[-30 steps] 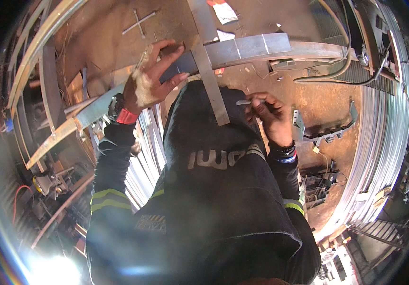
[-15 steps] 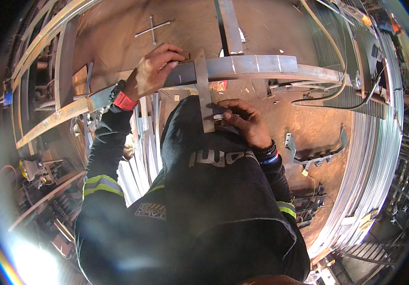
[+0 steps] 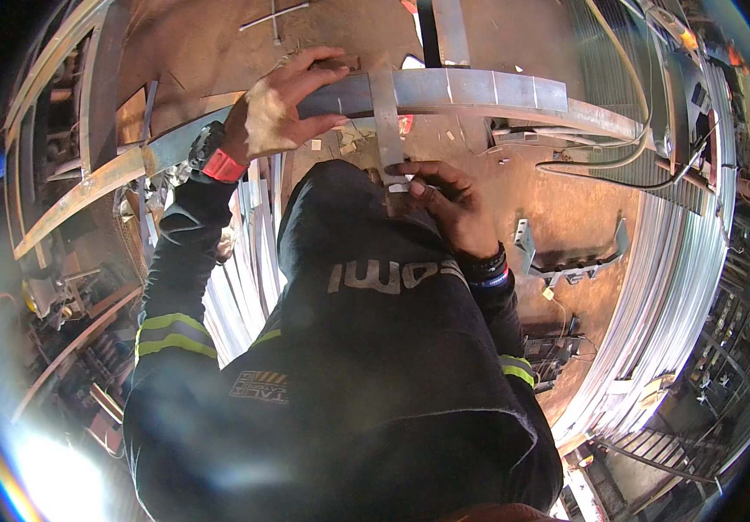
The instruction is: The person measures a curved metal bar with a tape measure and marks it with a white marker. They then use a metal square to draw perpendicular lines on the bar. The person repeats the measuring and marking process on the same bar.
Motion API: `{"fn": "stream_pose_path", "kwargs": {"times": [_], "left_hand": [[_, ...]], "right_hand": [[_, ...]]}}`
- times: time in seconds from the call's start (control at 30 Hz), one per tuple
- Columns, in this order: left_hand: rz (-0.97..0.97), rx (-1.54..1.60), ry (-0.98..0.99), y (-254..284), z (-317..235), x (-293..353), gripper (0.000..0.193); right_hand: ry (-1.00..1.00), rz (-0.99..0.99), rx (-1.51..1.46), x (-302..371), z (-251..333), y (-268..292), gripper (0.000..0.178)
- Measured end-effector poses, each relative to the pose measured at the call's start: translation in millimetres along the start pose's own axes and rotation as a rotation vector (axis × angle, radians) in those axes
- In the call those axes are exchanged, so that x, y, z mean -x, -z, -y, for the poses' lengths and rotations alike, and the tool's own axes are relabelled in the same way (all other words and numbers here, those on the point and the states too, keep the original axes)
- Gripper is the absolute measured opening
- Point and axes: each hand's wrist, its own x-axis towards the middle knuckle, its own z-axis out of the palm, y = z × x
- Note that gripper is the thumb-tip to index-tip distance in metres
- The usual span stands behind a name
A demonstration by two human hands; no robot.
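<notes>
A flat metal strip (image 3: 385,113) crosses over a long steel bar (image 3: 445,87) that bears several pale cross lines. My right hand (image 3: 462,209) is closed on the strip's near end, thumb and forefinger pinched together. A small whitish bit shows beside those fingertips; its kind is unclear. My left hand (image 3: 284,104), with a red-strapped watch (image 3: 224,165) at the wrist, lies over the bar left of the strip. Its fingers are spread, thumb on the near side and fingertips on the far side. A small brown block (image 3: 349,63) sits at the left fingertips; whether they touch it I cannot tell.
A cross-shaped lug wrench (image 3: 274,19) lies on the brown floor beyond. At right are a hose (image 3: 597,181), a grey bracket-like metal part (image 3: 571,261) and a long stack of metal lengths (image 3: 653,296). A metal frame (image 3: 97,96) stands at left.
My left thumb and fingers have spread wider over the bar. My right hand has risen slightly with the strip's near end, which looks shorter from here. The whole view has shifted a little.
</notes>
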Motion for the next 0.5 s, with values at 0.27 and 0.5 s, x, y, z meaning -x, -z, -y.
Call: {"fn": "stream_pose_path", "kwargs": {"times": [0.27, 0.5], "left_hand": [[0.022, -0.014, 0.047, 6.6, -4.4, -1.5, 0.063], [0.023, -0.008, 0.051, 2.6, -2.0, 0.2, 0.065]], "right_hand": [[0.038, 0.022, 0.019, -1.5, -0.4, -0.3, 0.027], [0.072, 0.005, 0.055, -1.1, 1.3, 1.6, 0.024]]}}
